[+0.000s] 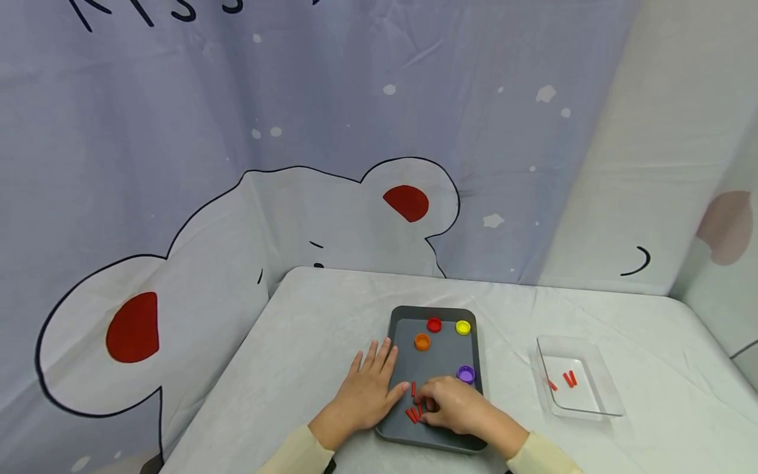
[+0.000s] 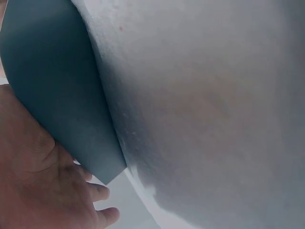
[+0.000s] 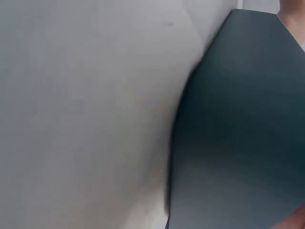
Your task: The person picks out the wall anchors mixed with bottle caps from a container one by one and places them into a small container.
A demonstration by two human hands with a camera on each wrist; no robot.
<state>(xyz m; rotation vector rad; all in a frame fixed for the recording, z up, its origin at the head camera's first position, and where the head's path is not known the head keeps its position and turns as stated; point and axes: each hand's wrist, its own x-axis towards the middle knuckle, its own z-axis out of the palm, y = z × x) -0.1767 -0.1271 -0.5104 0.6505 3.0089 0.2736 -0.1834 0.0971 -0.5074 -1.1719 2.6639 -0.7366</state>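
A grey tray lies on the table, with several short red sticks near its front. My right hand is over the front right of the tray, fingers curled, thumb and forefinger pinching one red stick among the others. Fingers spread, my left hand rests at the tray's left rim, its thumb reaching over toward the sticks. In the left wrist view, the palm of the left hand is against the tray's side. The right wrist view shows mostly the tray's outer wall.
Farther back in the tray sit a red cap, a yellow cap and an orange cap. A purple cap lies just beyond the right hand. To the right stands a clear box with 3 red sticks inside.
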